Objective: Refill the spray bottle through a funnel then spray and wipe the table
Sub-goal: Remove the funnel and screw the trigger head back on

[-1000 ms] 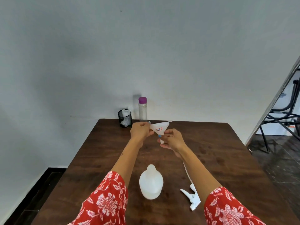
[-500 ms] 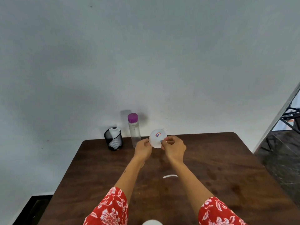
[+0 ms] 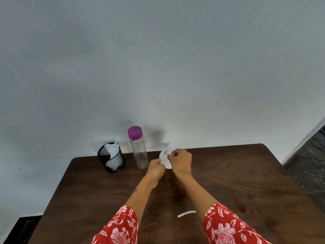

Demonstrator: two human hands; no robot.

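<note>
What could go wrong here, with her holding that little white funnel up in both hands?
The funnel is pinched only at its edges by the left hand and right hand, so it might slip and drop. The tall water bottle stands right beside the left hand; a sideways nudge could topple it. The spray bottle is out of view, so she must look down to aim.

Unreadable red-blue sticker (image 3: 166, 151) on funnel (image 3: 165, 160)
</note>
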